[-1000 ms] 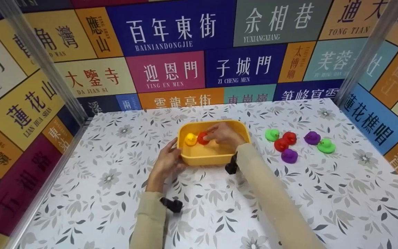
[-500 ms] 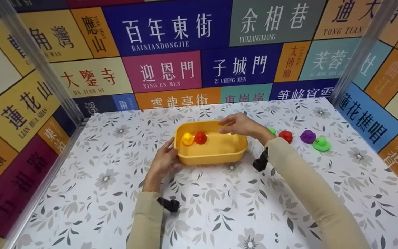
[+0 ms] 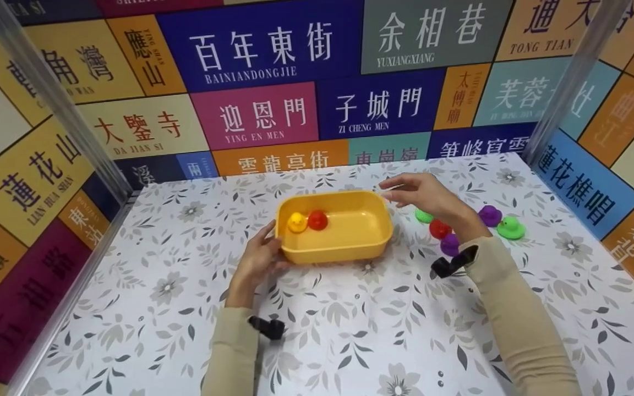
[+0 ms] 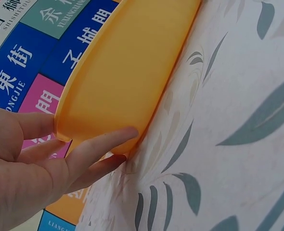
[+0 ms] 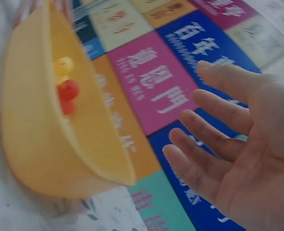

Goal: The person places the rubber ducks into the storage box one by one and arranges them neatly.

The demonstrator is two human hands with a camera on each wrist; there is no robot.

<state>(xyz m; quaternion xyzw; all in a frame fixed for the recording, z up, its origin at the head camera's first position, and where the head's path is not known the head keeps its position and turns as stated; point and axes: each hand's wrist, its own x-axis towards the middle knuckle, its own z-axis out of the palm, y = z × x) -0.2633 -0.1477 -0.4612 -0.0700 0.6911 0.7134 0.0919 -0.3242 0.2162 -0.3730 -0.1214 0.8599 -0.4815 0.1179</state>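
Two ducks done: yellow duck (image 3: 297, 222) and red duck (image 3: 317, 220) inside tub (image 3: 339, 247), mid-tabletop. Five ducks (image 3: 510, 227) left toward right edge. Left hand (image 3: 256, 261) steadying tub's corner, fingers straight; right hand (image 3: 427, 195) empty, fingers spread.

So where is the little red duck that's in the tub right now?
In the head view the red duck sits inside the yellow tub, at its left end, touching the yellow duck, near the left hand holding the tub's left wall.
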